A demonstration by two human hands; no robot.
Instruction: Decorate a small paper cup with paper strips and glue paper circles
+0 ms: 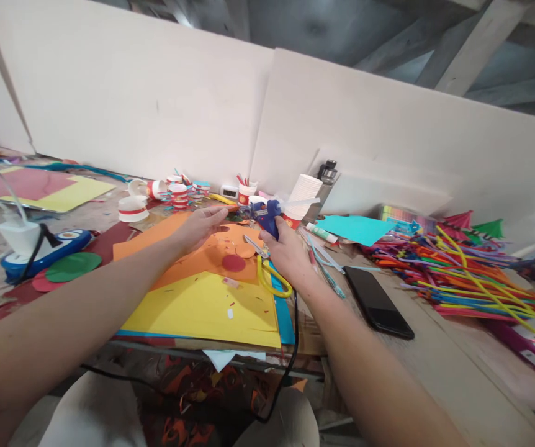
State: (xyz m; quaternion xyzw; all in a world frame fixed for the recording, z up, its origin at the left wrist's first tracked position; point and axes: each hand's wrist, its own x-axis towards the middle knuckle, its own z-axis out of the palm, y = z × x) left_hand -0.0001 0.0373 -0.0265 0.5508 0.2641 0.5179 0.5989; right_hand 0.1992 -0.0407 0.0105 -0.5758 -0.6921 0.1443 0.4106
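In my right hand (290,253) is a blue hot glue gun (266,215), gripped by its handle; a clear glue stick (302,202) juts from its back and its nozzle points left. My left hand (202,227) pinches a small orange piece (233,209), likely paper, close to the nozzle. Whether the nozzle touches it I cannot tell. Beneath my hands lie orange paper (169,276) and yellow paper (193,313), scattered with scraps. A dark red paper circle (233,263) rests on the orange sheet. Yellow-handled scissors (274,284) lie beside my right hand.
Decorated paper cups (179,197) and a cup stack (305,189) stand along the back. At right are a black phone (379,302), colourful pipe cleaners (472,273) and turquoise paper (355,228). A blue power strip (44,251) sits left; the gun's black cord (294,341) hangs over the table edge.
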